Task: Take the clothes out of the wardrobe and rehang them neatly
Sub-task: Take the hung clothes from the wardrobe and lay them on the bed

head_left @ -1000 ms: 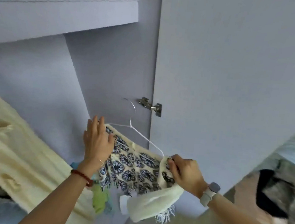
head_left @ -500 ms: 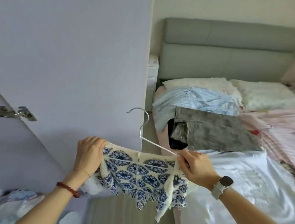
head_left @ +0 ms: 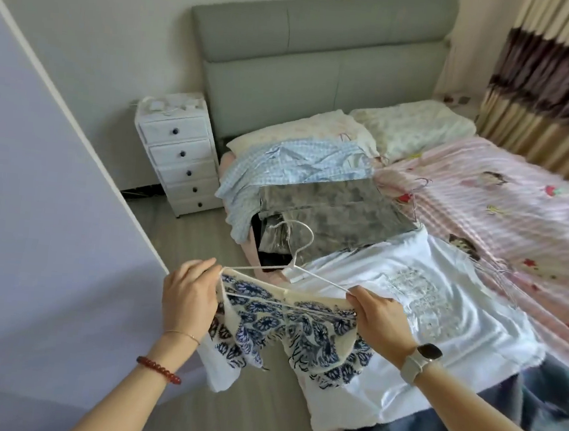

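Left hand [head_left: 188, 296] and right hand [head_left: 379, 314] each pinch an end of the white hanger [head_left: 292, 267] carrying the blue-patterned garment [head_left: 287, 329], above the bed [head_left: 483, 205].

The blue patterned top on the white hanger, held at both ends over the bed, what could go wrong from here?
1. The blue patterned top hangs bunched and uneven on the white hanger; it might slide off if either hand loosens.
2. The hanger's hook points toward the clothes on the bed, such as the grey garment, and could snag them when it is laid down.
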`<state>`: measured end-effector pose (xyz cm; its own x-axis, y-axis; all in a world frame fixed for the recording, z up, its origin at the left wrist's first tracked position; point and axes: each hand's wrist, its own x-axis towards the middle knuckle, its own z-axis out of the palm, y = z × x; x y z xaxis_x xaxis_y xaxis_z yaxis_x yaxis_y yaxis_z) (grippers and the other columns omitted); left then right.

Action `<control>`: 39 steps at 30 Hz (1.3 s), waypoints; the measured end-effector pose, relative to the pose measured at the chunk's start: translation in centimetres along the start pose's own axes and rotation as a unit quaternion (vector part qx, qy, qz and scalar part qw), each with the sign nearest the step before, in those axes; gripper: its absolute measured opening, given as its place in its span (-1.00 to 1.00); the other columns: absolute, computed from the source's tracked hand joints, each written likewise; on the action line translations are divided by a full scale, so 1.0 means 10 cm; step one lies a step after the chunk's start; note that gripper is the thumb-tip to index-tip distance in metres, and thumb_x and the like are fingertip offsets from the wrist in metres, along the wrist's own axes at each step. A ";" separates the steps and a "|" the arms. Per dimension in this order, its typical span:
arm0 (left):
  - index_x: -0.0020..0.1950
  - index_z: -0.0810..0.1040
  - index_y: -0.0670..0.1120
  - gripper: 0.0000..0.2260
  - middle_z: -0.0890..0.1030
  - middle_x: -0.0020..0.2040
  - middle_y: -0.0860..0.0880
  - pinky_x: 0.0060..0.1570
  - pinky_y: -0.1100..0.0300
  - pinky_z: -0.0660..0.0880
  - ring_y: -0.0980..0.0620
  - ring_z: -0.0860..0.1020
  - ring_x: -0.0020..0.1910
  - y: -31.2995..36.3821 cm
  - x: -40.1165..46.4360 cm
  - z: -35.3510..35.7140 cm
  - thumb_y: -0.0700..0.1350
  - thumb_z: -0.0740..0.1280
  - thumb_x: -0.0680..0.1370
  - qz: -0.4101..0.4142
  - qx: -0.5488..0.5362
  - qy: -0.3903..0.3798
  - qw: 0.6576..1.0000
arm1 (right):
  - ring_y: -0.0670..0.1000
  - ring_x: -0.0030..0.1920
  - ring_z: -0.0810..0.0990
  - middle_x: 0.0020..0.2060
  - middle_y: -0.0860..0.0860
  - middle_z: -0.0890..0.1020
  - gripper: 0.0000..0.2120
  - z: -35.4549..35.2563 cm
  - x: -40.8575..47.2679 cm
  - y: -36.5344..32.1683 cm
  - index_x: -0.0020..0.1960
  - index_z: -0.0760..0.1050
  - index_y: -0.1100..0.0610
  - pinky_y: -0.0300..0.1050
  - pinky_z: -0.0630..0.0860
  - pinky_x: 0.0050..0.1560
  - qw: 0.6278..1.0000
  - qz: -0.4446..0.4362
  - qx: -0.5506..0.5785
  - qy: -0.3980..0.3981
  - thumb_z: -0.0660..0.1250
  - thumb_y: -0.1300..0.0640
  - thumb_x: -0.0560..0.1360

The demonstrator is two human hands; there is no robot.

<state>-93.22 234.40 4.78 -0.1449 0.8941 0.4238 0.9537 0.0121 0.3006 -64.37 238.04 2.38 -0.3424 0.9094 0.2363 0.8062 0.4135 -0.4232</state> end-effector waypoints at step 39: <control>-0.10 0.66 -0.25 -0.71 0.68 -0.31 -0.09 -0.52 0.42 0.36 0.13 0.47 -0.57 0.12 0.31 -0.35 -0.03 0.32 0.48 0.087 -0.116 0.096 0.985 | 0.21 0.19 0.44 0.07 0.15 0.56 -0.39 -0.22 0.67 -0.41 0.48 0.06 0.15 0.00 0.47 -0.13 0.987 0.126 0.035 0.090 0.23 0.04 0.53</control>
<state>-93.44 235.57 9.48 -0.0538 0.7725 0.6327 0.8855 -0.2560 0.3878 -68.89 242.34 7.58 -0.0386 0.9632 0.2659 0.8175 0.1834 -0.5459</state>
